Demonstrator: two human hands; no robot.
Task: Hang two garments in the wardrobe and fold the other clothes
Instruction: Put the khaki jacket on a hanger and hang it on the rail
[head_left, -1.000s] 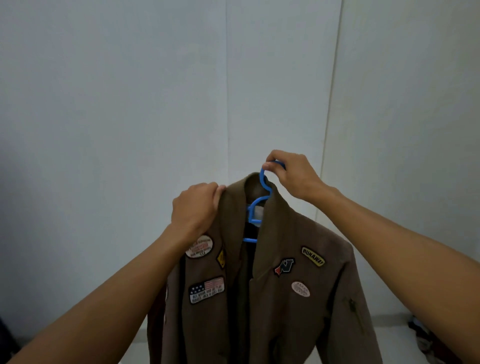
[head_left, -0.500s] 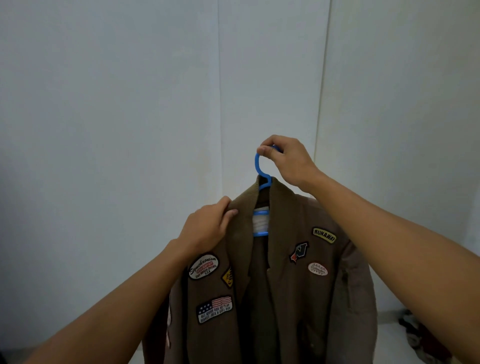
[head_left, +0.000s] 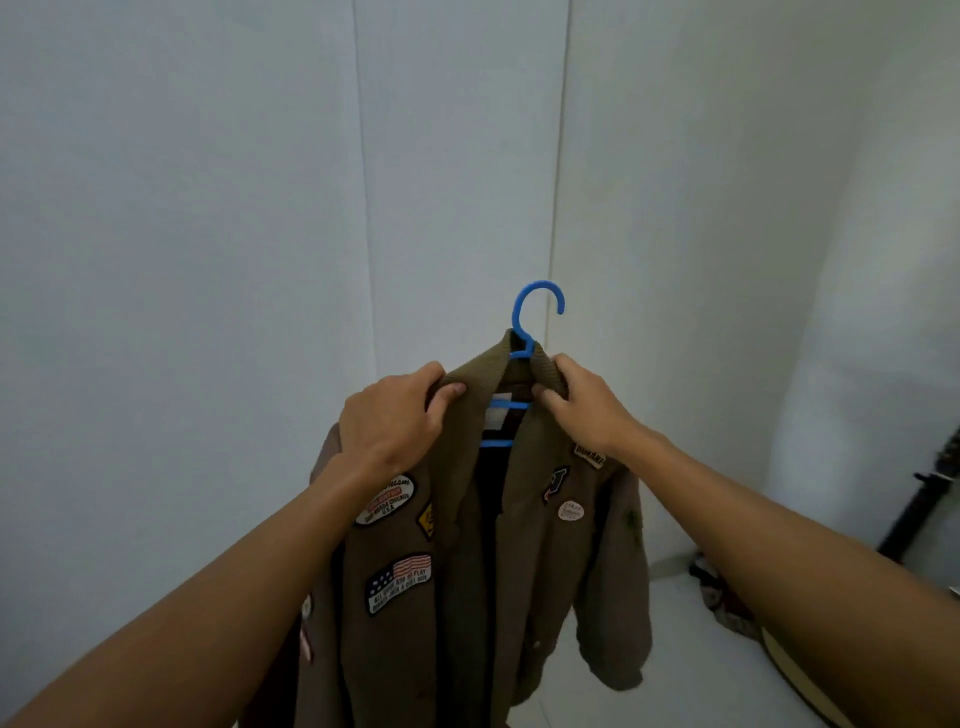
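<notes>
Head view: right hand (head_left: 584, 410) has left the hanger (head_left: 535, 312) hook, so both hands' fingers now pinch the jacket (head_left: 467, 571) collar, left hand (head_left: 395, 426) at 9 o'clock, likely straightening before hanging.

Home room corner, plain white walls (head_left: 208, 260), pale floor (head_left: 675, 665), clothes heap (head_left: 722, 597)

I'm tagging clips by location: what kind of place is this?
Probably a room in a home, in a bare corner: plain white walls, a pale floor with clothes heaped on it, and a patched brown jacket on a blue hanger.
</notes>
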